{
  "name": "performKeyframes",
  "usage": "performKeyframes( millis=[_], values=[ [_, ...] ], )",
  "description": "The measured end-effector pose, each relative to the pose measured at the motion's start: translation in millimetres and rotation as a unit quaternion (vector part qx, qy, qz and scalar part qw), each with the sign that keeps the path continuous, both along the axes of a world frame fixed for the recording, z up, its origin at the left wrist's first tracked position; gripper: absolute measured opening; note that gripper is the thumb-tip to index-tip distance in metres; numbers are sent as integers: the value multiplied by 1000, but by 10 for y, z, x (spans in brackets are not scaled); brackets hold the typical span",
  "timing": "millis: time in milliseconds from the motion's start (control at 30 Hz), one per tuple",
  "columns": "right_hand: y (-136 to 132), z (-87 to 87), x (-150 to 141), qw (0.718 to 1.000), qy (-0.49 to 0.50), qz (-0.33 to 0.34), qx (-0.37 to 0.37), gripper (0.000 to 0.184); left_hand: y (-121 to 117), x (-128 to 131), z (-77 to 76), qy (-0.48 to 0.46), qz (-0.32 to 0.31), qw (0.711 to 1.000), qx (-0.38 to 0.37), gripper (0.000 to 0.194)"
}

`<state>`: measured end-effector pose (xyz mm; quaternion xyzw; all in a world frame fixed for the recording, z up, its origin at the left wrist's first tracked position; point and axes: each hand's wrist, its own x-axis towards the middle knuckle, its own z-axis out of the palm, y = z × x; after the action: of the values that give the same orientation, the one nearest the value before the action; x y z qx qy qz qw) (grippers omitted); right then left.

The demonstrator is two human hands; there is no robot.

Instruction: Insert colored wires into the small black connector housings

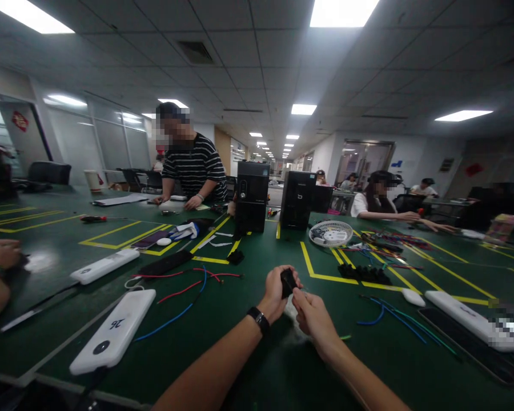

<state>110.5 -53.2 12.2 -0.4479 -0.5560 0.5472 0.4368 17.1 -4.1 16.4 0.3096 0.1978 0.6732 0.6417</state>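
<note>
A small black block (288, 282) is gripped in my left hand (274, 291), whose fingers wrap round it; a dark band sits on that wrist. My right hand (310, 311) is closed in a pinch against the block's near side, and what its fingertips hold, if anything, is hidden. Below both hands lies something whitish and blurred (294, 319) on the green table. A short green wire end (345, 337) shows beside my right wrist. To the right lie loose blue wires (394, 317) and a row of black blocks (364, 274).
White power banks (113, 331) lie left and right. Red wires (180, 285) lie left of my hands. Two black computer towers (252, 197) stand ahead, beside a round white basket (330, 233). A person in a striped shirt (195, 165) leans over the table; another person's hand (0, 254) is at far left.
</note>
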Motion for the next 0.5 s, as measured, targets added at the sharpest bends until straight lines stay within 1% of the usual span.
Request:
performKeyframes(
  millis=[100, 167, 267, 367, 433, 500],
  values=[
    [-37, 87, 26, 999, 43, 12, -23, 46, -8, -4, 9, 39, 46, 998, 13, 18],
    [-53, 85, 15, 999, 39, 10, -24, 47, 3, 4, 7, 42, 63, 997, -4, 17],
    [-56, 3, -27, 1000, -8, 7, -9, 47, 31, -3, 13, 9, 46, 998, -38, 18],
    [-48, -81, -58, 999, -47, 17, 6, 48, 55, -51, 13, -5, 27, 999, -44, 20],
    [-40, -93, -52, 998, -50, 24, 11, 48, 67, -90, -11, 16, 21, 999, -47, 20],
    [-25, -66, -13, 998, -54, 14, 27, 48, 76, -123, -57, 52, 23, 997, -58, 19]
  ],
)
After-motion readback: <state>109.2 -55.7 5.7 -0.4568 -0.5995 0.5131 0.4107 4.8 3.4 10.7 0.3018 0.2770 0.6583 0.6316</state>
